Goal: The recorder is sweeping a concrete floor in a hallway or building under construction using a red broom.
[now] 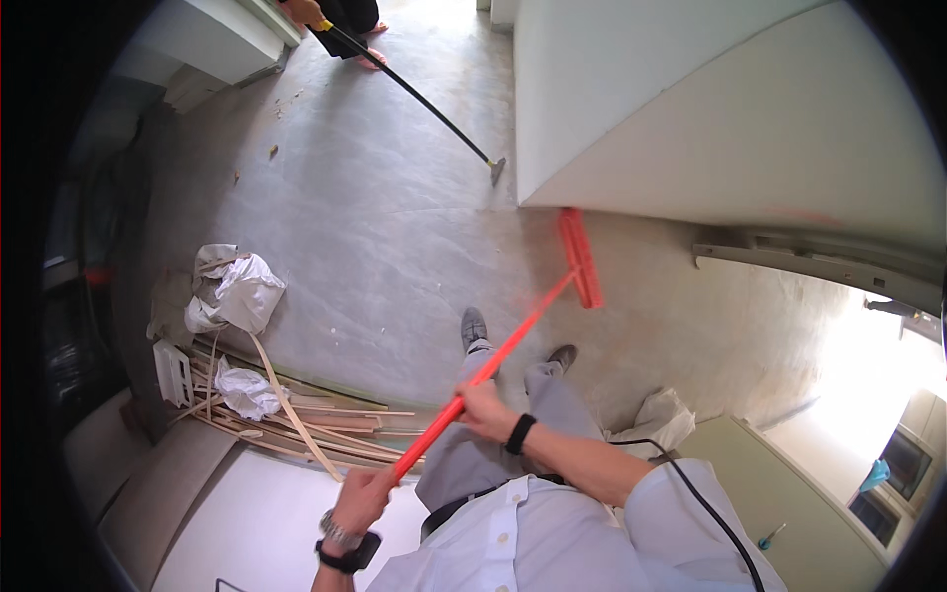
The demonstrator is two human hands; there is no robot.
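A red broom (497, 355) slants across my body, its long handle running from lower left to upper right. My left hand (361, 497), above a wristwatch and a black wrist device, grips the upper end of the handle. Farther down, my right hand (482, 414), with a black wristband, wraps around the same handle. The broad red broom head (582, 259) is on the concrete floor (370, 281), ahead of my right shoe. One end of the head is close to the foot of the white wall (710, 133), near its corner; I cannot tell whether they touch.
Another person's hand (302, 11) holds a black-handled floor scraper (414, 92) at the top. White sacks (248, 292) and thin wooden strips (340, 425) lie at left. A pale sack (658, 418) and a greenish panel (784, 488) are at right. Small debris (274, 150) dots the floor.
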